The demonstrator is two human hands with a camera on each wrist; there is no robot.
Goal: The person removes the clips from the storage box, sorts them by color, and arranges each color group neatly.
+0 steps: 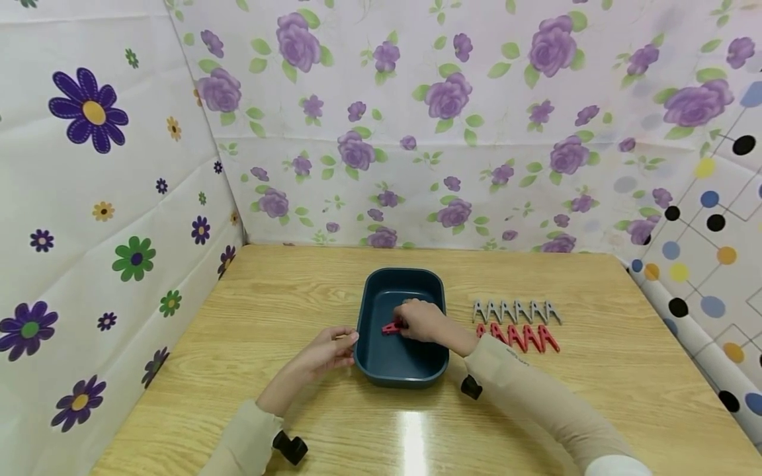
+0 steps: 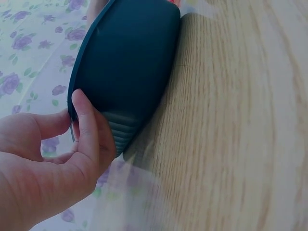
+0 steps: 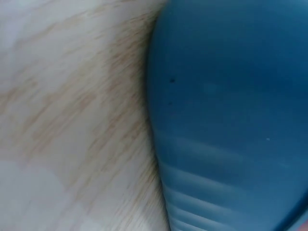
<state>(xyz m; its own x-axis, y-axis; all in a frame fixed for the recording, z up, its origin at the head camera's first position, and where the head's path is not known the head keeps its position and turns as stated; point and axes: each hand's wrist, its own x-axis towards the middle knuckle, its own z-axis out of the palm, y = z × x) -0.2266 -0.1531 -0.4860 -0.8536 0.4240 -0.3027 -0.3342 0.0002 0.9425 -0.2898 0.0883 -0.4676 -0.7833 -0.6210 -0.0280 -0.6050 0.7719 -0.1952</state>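
A dark blue plastic bin (image 1: 401,380) with rounded corners stands on the table. At its left side my left hand (image 1: 327,350) pinches the rim between thumb and fingers; the left wrist view shows this hand (image 2: 72,149) against the bin's outer wall (image 2: 130,53). My right hand (image 1: 423,320) reaches over the right rim into the bin and grips a red clothespin (image 1: 390,328) low inside it. In the right wrist view the bin's outer wall (image 3: 226,110) fills much of the picture, and the right hand's fingers are out of sight.
Right of the bin lies a row of several grey clothespins (image 1: 516,311). A row of several red clothespins (image 1: 530,338) lies just nearer, partly behind the right forearm. The wooden table (image 1: 286,284) meets a flowered cloth backdrop (image 1: 405,165) at the back.
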